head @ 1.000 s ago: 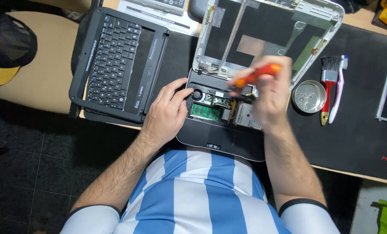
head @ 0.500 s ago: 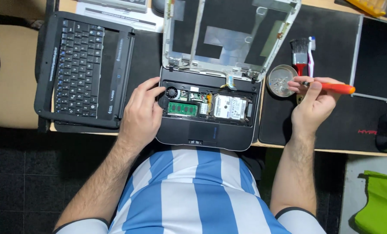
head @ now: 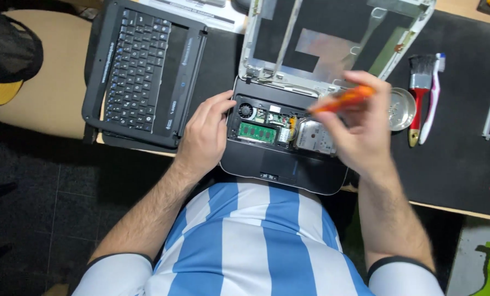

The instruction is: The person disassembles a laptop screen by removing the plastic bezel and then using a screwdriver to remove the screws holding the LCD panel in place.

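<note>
A small opened laptop [head: 278, 164] lies at the table's near edge, its green memory module, fan and silver drive exposed. The hinged lid shell [head: 338, 38] stands open behind it. My left hand [head: 206, 137] rests on the laptop's left side, fingers by the fan. An orange-handled screwdriver [head: 343, 100] is gripped in my right hand [head: 360, 129], which hovers blurred over the drive area on the right.
A removed black keyboard panel [head: 140, 71] lies to the left. On the black mat [head: 459, 159] at right sit a round metal dish [head: 401, 108], a red-handled brush [head: 419, 93] and a toothbrush [head: 432, 98]. A cap [head: 6, 66] lies far left.
My right hand, which was out by the metal dish half a second ago, has come back left with the screwdriver over the laptop's inside. The left hand stays put.
</note>
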